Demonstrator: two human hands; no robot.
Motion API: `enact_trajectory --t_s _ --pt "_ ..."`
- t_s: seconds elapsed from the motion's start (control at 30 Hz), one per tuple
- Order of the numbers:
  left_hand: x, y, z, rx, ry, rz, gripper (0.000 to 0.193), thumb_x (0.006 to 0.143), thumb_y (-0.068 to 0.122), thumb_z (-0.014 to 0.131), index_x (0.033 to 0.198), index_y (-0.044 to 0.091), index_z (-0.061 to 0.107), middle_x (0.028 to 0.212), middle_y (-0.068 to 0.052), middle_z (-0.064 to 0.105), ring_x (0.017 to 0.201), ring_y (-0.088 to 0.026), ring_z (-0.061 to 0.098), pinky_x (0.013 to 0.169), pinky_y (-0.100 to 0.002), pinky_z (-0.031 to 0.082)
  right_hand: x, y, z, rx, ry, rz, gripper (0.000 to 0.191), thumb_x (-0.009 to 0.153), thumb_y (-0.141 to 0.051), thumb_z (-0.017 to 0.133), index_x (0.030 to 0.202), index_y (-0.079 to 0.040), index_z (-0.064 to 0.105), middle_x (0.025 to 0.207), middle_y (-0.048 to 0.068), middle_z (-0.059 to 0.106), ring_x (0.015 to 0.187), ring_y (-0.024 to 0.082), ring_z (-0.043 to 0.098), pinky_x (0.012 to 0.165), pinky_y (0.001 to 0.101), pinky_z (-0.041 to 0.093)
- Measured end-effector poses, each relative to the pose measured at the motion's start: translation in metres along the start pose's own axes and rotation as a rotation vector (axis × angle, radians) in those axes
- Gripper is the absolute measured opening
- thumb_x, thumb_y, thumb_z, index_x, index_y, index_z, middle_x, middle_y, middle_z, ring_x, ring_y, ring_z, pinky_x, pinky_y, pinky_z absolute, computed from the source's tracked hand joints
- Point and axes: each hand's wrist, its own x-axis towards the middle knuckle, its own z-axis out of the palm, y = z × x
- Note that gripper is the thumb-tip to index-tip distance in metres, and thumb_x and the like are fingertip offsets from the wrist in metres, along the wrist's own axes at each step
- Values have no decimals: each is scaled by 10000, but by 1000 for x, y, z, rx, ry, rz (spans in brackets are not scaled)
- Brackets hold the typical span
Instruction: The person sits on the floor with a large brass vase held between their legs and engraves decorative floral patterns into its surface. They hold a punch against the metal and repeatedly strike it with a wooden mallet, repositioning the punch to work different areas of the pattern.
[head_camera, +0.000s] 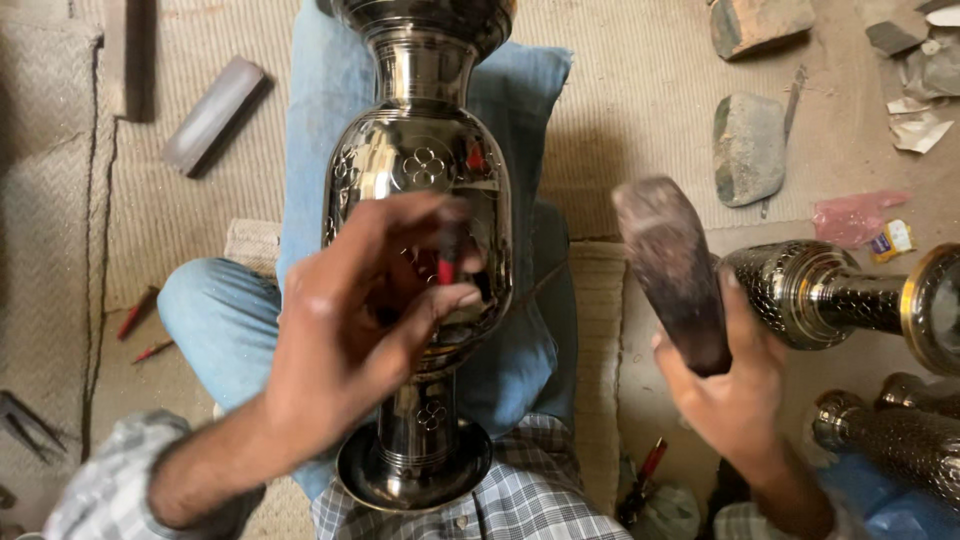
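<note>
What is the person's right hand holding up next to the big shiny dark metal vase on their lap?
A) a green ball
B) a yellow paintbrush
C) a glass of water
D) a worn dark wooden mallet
D: the right hand grips a worn dark wooden mallet, raised beside the big shiny dark metal vase lying on the lap.

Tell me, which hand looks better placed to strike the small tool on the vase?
Probably the right hand. It grips the wooden mallet, raised beside the vase. The left hand is busy pinching a small tool against the vase on the lap, so it seems fit only for steadying.
</note>
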Motion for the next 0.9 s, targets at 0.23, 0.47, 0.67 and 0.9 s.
enact_trajectory --t_s 0.23,0.47,0.67,0.9 --pt "-28 -8 16 198 230 72 442 947 -94 741 1317 -51 503 1051 -141 775 829 -117 779 690 -229 622 61 -20 -47 -376 -105 -329 782 885 74 757 1570 -125 437 988 169 658 758 205 651 627 325 521" --pt "-36 -14 23 221 286 122 423 962 -96 734 1290 -52 470 1053 -160 757 786 -127 754 671 -226 618 114 -95 -72 -299 -422 166 299 874 -28 754 1137 -72 619 787 104 604 652 183 615 549 325 504" --pt "-29 -17 17 276 164 129 400 929 -66 738 1296 -48 581 1041 -127 766 836 -142 792 705 -256 672 123 -96 -74 -453 -584 -213 825 801 -87 802 1507 -55 376 873 108 696 617 165 680 531 328 491" --pt "-13 -9 12 322 63 149 410 863 -40 747 1252 -7 621 1115 -133 750 856 -170 773 661 -267 654 106 -62 -77 -440 -565 -12 921 788 -69 806 1587 -186 362 876 104 690 681 197 689 584 309 557"
